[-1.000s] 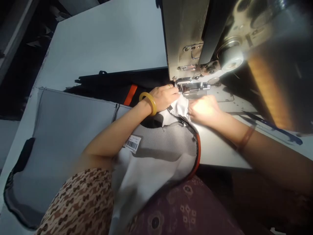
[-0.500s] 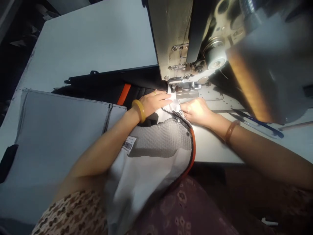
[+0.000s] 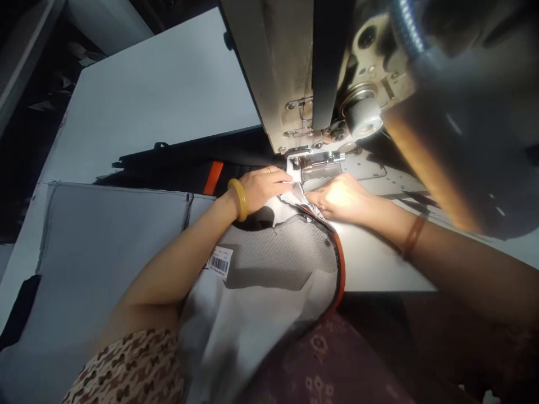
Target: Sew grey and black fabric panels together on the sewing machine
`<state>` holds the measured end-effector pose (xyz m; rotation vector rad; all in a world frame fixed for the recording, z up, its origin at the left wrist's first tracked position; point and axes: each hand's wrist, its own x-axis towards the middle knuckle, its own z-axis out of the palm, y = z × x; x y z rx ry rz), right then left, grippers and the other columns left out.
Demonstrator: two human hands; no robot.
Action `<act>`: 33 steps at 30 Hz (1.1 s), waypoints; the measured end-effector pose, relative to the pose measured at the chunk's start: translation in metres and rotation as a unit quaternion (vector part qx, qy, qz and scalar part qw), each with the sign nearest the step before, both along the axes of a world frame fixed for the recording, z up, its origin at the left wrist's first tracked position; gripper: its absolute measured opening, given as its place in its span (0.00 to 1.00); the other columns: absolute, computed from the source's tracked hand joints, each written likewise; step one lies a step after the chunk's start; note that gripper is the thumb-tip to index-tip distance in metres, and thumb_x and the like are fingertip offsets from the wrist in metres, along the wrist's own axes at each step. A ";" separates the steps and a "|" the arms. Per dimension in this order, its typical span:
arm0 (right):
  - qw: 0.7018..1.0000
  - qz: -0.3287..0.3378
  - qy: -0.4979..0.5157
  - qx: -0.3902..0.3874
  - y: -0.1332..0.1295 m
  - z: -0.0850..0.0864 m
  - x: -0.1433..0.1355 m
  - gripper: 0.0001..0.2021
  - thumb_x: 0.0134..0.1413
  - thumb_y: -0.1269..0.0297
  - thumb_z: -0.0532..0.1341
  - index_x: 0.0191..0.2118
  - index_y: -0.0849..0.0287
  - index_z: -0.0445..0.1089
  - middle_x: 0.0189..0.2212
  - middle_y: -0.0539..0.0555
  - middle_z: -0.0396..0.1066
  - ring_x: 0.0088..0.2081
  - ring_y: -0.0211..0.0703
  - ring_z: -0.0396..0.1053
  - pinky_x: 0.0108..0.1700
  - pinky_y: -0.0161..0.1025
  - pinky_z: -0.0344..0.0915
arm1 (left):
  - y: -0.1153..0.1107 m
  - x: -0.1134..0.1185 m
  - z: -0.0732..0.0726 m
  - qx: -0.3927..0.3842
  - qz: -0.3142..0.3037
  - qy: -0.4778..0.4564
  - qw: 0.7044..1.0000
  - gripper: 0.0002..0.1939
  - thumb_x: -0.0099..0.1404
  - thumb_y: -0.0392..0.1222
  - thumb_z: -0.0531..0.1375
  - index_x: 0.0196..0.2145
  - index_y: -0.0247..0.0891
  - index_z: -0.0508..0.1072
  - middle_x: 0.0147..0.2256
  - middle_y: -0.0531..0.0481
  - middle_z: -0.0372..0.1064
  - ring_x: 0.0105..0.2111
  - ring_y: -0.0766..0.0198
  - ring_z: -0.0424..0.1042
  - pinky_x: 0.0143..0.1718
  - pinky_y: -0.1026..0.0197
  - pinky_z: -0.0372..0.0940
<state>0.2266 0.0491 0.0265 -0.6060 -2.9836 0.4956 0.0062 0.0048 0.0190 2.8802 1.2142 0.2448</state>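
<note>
A white sewn fabric piece (image 3: 252, 306) with a grey mesh panel (image 3: 278, 255), an orange edge (image 3: 341, 264) and a barcode label (image 3: 219, 262) runs up to the sewing machine's presser foot (image 3: 297, 161). My left hand (image 3: 265, 189), with a yellow bangle at the wrist, rests on its upper part with the fingers stretched out flat, just left of the foot. To the right, my right hand (image 3: 340, 199) is closed, pinching the gathered fabric edge in front of the needle plate (image 3: 322, 171). Its fingertips are partly hidden.
The machine head (image 3: 290, 73) rises above the hands, with a thumb knob (image 3: 362, 118) on its front. A blurred dark part with an orange edge (image 3: 429, 168) juts in at right. Black fabric with an orange strip (image 3: 213, 178) and a white panel (image 3: 113, 241) lie left.
The view has shifted, so the machine sits lower and further left. My right hand still pinches the fabric edge, its wrist a little further right. My left hand stays on the fabric.
</note>
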 end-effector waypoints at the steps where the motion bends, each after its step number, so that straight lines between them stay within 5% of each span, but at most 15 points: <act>1: 1.000 0.003 -0.015 0.004 0.001 0.001 0.000 0.09 0.41 0.79 0.52 0.19 0.59 0.56 0.14 0.46 0.53 0.20 0.33 0.38 0.27 0.36 0.41 | 0.001 0.001 0.000 -0.009 0.006 0.004 1.000 0.16 0.69 0.38 0.48 0.41 0.36 0.77 0.46 0.48 0.73 0.45 0.62 0.70 0.45 0.64 0.66; 8: 0.997 -0.027 -0.047 0.047 0.012 -0.002 0.002 0.08 0.49 0.73 0.53 0.22 0.61 0.63 0.16 0.49 0.59 0.21 0.34 0.36 0.27 0.38 0.37 | 0.025 -0.003 0.007 -0.134 0.064 -0.051 0.988 0.18 0.63 0.31 0.49 0.38 0.39 0.78 0.46 0.51 0.73 0.46 0.61 0.71 0.50 0.59 0.66; 12: 0.998 -0.035 0.033 -0.034 0.011 -0.010 0.006 0.12 0.55 0.68 0.52 0.24 0.62 0.67 0.18 0.49 0.60 0.22 0.33 0.42 0.28 0.36 0.40 | -0.002 0.009 0.032 -0.252 0.060 -0.073 0.963 0.20 0.61 0.30 0.48 0.43 0.37 0.77 0.48 0.51 0.72 0.49 0.64 0.70 0.57 0.61 0.62; 15: 0.987 -0.040 0.083 -0.130 0.009 -0.015 0.008 0.13 0.56 0.66 0.52 0.26 0.63 0.68 0.20 0.47 0.59 0.24 0.31 0.47 0.29 0.32 0.45 | -0.041 0.031 0.039 -0.185 0.166 -0.018 0.968 0.21 0.63 0.35 0.53 0.53 0.31 0.68 0.55 0.44 0.65 0.52 0.55 0.66 0.57 0.53 0.63; 18: 0.979 -0.038 0.108 -0.171 0.009 -0.020 0.007 0.12 0.54 0.68 0.51 0.25 0.64 0.68 0.20 0.46 0.57 0.24 0.31 0.48 0.29 0.32 0.46 | -0.062 0.047 0.027 -0.089 0.222 0.006 0.971 0.19 0.65 0.40 0.56 0.52 0.28 0.67 0.53 0.39 0.66 0.50 0.52 0.66 0.52 0.50 0.65; 22: 0.988 -0.019 0.094 -0.121 0.010 -0.020 0.005 0.14 0.57 0.63 0.51 0.26 0.61 0.69 0.19 0.47 0.59 0.23 0.32 0.48 0.28 0.34 0.43 | -0.055 0.048 0.012 -0.067 0.207 0.023 0.976 0.20 0.67 0.44 0.56 0.53 0.30 0.66 0.44 0.41 0.69 0.43 0.55 0.67 0.46 0.55 0.66; 25: 0.996 -0.009 0.057 -0.064 0.009 -0.018 0.005 0.14 0.57 0.62 0.50 0.27 0.59 0.69 0.19 0.48 0.61 0.22 0.34 0.46 0.28 0.36 0.40 | -0.048 0.046 0.014 -0.077 0.225 0.061 0.970 0.17 0.68 0.40 0.53 0.53 0.35 0.68 0.40 0.44 0.69 0.40 0.59 0.68 0.39 0.60 0.66; 28: 0.999 -0.011 0.023 -0.034 0.009 -0.013 0.002 0.13 0.56 0.63 0.50 0.27 0.59 0.69 0.20 0.50 0.63 0.21 0.35 0.46 0.28 0.37 0.38 | -0.045 0.043 0.021 -0.082 0.244 0.084 0.963 0.13 0.68 0.37 0.51 0.43 0.39 0.74 0.35 0.47 0.68 0.36 0.61 0.68 0.33 0.62 0.63; 33: 0.998 -0.027 -0.045 -0.021 0.004 -0.002 0.000 0.13 0.57 0.64 0.51 0.30 0.60 0.71 0.21 0.51 0.65 0.21 0.35 0.47 0.28 0.36 0.38 | -0.037 0.029 0.024 -0.040 0.162 0.037 0.985 0.14 0.67 0.35 0.49 0.33 0.38 0.75 0.36 0.47 0.70 0.41 0.59 0.68 0.39 0.59 0.64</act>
